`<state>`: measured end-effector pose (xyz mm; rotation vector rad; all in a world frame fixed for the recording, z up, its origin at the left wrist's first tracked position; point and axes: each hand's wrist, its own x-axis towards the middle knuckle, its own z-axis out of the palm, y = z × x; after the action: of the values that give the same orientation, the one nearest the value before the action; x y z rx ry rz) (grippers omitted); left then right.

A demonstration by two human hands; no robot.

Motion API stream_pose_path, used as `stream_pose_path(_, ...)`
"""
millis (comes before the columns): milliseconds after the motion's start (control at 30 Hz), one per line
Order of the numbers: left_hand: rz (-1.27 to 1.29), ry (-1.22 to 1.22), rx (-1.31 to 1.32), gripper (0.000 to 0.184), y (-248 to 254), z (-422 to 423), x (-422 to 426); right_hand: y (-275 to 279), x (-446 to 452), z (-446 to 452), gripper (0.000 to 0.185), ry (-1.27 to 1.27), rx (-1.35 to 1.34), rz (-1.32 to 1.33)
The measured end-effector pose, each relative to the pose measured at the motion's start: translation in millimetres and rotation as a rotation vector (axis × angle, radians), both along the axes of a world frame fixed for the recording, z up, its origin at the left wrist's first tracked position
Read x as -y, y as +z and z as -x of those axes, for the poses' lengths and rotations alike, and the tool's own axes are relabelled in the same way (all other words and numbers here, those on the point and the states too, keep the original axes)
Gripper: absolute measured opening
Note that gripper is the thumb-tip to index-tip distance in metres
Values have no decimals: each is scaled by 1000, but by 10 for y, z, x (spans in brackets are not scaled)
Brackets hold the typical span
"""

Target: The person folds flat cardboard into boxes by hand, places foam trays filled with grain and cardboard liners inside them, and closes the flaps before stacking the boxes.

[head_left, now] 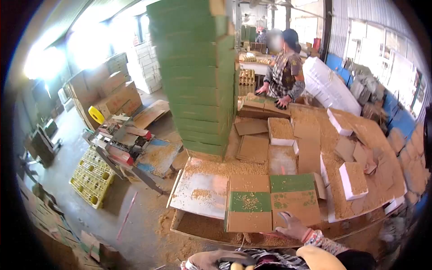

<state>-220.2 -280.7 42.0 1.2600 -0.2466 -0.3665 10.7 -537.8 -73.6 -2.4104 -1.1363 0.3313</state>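
At five o'clock, the right hand [294, 226] touches green-banded cardboard [295, 204], grip spread; at six, the left hand's [220, 259] grip is unclear

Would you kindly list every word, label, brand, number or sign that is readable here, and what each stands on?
There is no text that I can read.
Green printed marks on the green-banded cardboard nearest the camera: too blurred to read.
Reddish marks on a brown carton at the picture's left: too small and blurred.
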Motion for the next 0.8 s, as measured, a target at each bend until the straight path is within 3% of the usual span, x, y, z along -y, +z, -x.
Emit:
stream_pose_path(67,-104,-218,296,51,-161,29,-331,88,-25,196,69,-73,3,29)
stream_pose_path(167,81,-62,-65,48,-13,275,-498,171,-226,476,69,-66,-61,20)
stream_pose_path(200,78,-25,59,40,-52,195,-502,200,-288,541,69,-46,-88,10)
stream_pose_path(267,-171,55,196,34,292,102,-526,272,-434,709,69,-99,-129,22)
stream_pose_path(367,-216,-49,630,32,463,-37,-310,292,-634,900,68,-98,-231,-41)
stream_pose_path(467,-206,-201,800,31,579,-83,-252,238,-682,946,65,-57,-195,-56)
stream_pose_path(633,-297,-256,796,31,587,-118,-366,205,-641,863,66,-106,-285,-59)
stream_pose_path(800,-311,-262,525,31,572,-85,-354,-37,-500,928,67,-231,-220,-233)
